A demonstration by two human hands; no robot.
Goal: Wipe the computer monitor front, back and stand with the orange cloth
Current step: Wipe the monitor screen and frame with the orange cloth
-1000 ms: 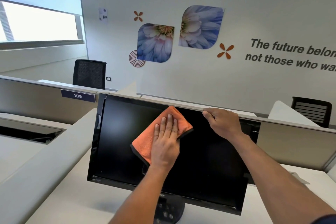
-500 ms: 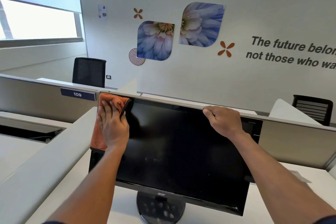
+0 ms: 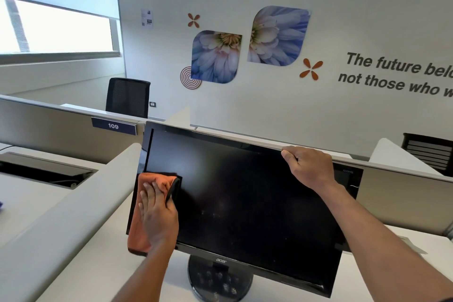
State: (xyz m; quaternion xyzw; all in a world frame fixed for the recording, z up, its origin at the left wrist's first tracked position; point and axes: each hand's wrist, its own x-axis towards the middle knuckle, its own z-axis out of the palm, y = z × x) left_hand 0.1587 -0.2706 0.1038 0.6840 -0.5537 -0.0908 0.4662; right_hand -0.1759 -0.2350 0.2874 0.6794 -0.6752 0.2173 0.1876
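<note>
A black Acer monitor stands on a round black stand on the white desk, its dark screen facing me. My left hand presses the orange cloth flat against the screen's lower left edge; the cloth hangs over the left bezel. My right hand grips the monitor's top edge right of centre, fingers curled over it. The monitor's back is hidden.
A grey partition with a "109" label runs behind the monitor. A curved white divider lies to the left, beyond it a desk with a cable tray. Black chairs stand at the back left and far right.
My left hand swept the cloth from the screen's upper middle to the top left corner, then down the left edge to the lower left. My right hand stayed on the top edge.
</note>
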